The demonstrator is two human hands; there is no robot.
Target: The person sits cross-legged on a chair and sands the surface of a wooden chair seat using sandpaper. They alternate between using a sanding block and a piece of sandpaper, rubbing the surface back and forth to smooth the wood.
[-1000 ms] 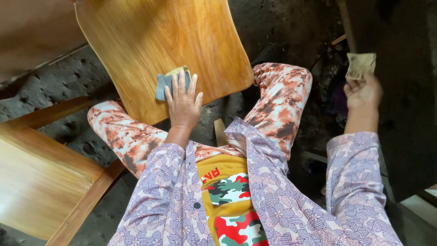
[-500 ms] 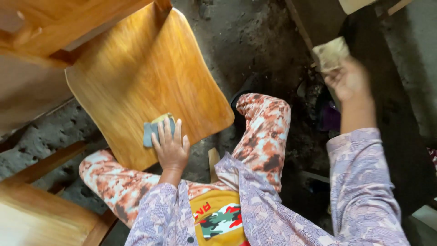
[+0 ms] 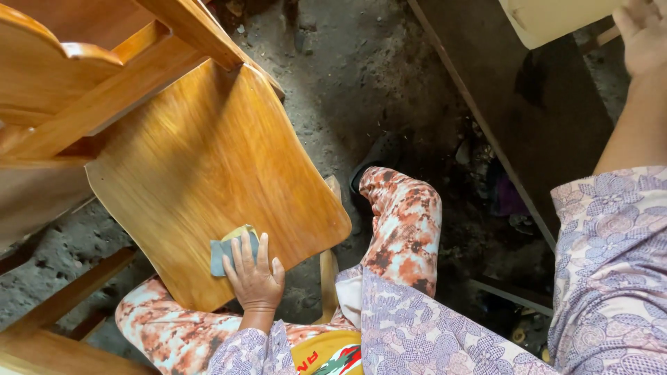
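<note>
My left hand (image 3: 253, 274) lies flat on a grey-blue and yellow sanding pad (image 3: 221, 253), pressing it onto the near edge of a curved, varnished wooden seat panel (image 3: 208, 160). The panel rests against my left knee and is joined to a wooden chair frame (image 3: 83, 62) at the upper left. My right hand (image 3: 645, 35) is raised at the top right corner, beside a pale cream object (image 3: 556, 17). Its palm is partly cut off by the frame edge, so I cannot see whether it holds anything.
A dark plank or bench (image 3: 528, 118) runs diagonally on the right. My right knee in patterned trousers (image 3: 403, 222) is bent in the middle. More wooden chair parts (image 3: 62, 298) lie at the lower left on rough grey ground (image 3: 347, 76).
My right hand rose up and to the right, and the tan paper it held is out of sight. My view tilted up. My left hand stayed on the pad.
</note>
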